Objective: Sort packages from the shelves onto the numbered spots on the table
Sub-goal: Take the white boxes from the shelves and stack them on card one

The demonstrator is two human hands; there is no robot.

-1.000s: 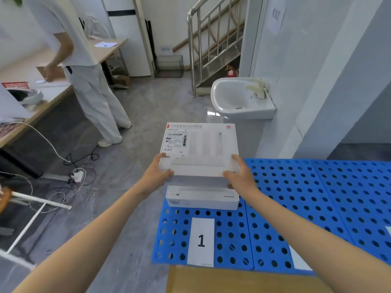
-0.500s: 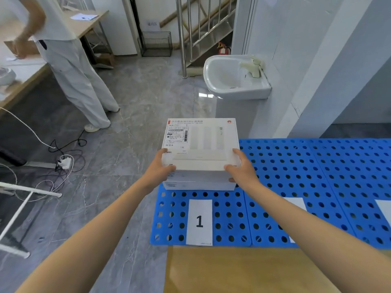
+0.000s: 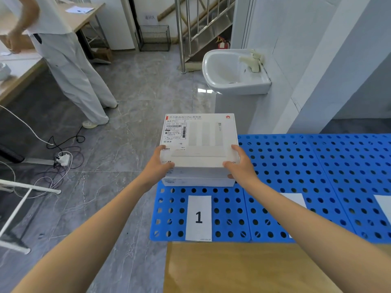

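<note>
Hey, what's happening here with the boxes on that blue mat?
A person is sorting packages. Their left hand and right hand grip opposite sides of a white router box, holding it directly on top of a flatter white box. That lower box lies on the blue perforated mat, just behind the paper label marked 1. It is hard to tell whether the top box already rests fully on the lower one. A second person in white stands at a wooden desk behind.

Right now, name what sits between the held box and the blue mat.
Head view: a flatter white box lies on the blue mat under the held box, beyond the 1 label.
</note>
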